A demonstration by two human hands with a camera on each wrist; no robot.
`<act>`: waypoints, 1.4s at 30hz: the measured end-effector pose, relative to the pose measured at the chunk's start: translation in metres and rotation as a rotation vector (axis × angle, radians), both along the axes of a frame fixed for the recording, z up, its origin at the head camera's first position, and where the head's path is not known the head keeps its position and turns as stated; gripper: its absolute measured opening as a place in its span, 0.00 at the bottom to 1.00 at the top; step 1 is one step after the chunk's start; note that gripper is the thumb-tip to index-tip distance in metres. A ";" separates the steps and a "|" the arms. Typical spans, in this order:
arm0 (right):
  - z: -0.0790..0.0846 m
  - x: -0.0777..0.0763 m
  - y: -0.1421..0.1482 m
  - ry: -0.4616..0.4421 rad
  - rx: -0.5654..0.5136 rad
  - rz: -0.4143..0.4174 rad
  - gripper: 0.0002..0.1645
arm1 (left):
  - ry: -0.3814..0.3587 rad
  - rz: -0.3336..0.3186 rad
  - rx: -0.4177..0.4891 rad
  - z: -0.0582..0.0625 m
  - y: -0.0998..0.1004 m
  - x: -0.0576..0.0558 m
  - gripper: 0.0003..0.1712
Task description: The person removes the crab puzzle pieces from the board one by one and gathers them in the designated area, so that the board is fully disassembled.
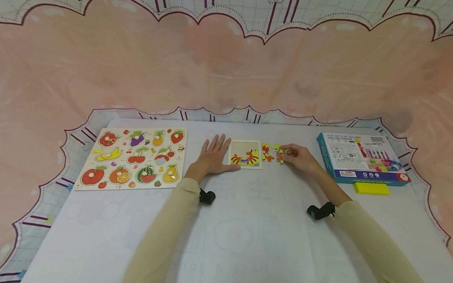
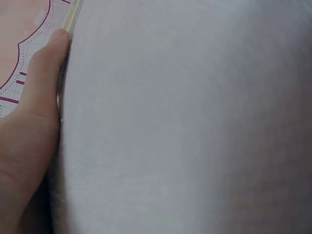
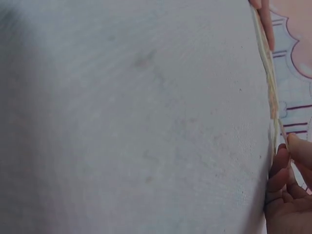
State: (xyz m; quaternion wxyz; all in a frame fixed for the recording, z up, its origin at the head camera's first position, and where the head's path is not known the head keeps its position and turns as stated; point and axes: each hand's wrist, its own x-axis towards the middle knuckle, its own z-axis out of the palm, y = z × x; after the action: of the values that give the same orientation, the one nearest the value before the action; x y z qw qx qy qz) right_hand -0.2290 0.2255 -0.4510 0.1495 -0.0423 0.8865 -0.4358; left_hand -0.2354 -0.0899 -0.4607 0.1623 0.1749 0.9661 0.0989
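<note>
Puzzle pieces [image 1: 265,148], loose and brightly colored in red and yellow, lie between a person's two hands toward the far side of a white worktop [image 1: 264,226], where twelve o'clock points away from the person. A pale fruit board [image 1: 116,187], the largest item laid out, sits well apart from the pieces at nine o'clock, and a blue-sided box [image 1: 362,158] stands at three o'clock. The left hand [image 1: 214,155] is spread wide, fingers straight and holding nothing, its thumb reaching the near edge of a small wooden tray [image 1: 245,146]. The right hand [image 1: 297,157] has its fingers drawn narrow, pinching a single piece; the right wrist view shows a thin edge caught between thumb and fingertips. Inside the tray, orange animals fill the six o'clock half, while the twelve o'clock half is plain and pale. A yellow block [image 1: 371,188] rests just beside the box, at its six o'clock side. From the right fingers, the loose pieces lie close by at nine o'clock, with the tray just past them, so the whole row runs along a nine-to-three line. The right hand is nearer the pieces, the left nearer the tray. Smallest of all is the held piece [image 1: 281,157], partly covered by fingers; its long axis cannot be told.
</note>
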 end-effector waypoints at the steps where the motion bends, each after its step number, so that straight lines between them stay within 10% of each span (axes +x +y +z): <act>1: 0.000 0.000 -0.001 0.001 -0.003 0.006 0.23 | 0.000 0.000 0.001 0.000 0.000 0.000 0.62; 26: -0.008 -0.001 -0.011 0.033 0.114 0.003 0.22 | 0.009 -0.001 0.035 -0.003 -0.002 0.002 0.63; 42: -0.002 0.002 -0.013 0.216 0.267 0.115 0.20 | 0.014 -0.001 0.035 -0.003 -0.001 0.000 0.63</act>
State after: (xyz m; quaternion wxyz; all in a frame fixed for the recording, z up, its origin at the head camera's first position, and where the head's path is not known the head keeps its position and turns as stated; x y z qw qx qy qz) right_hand -0.2268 0.2121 -0.4526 0.0825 -0.1195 0.9436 -0.2976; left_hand -0.2354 -0.0912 -0.4638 0.1525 0.1790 0.9652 0.1142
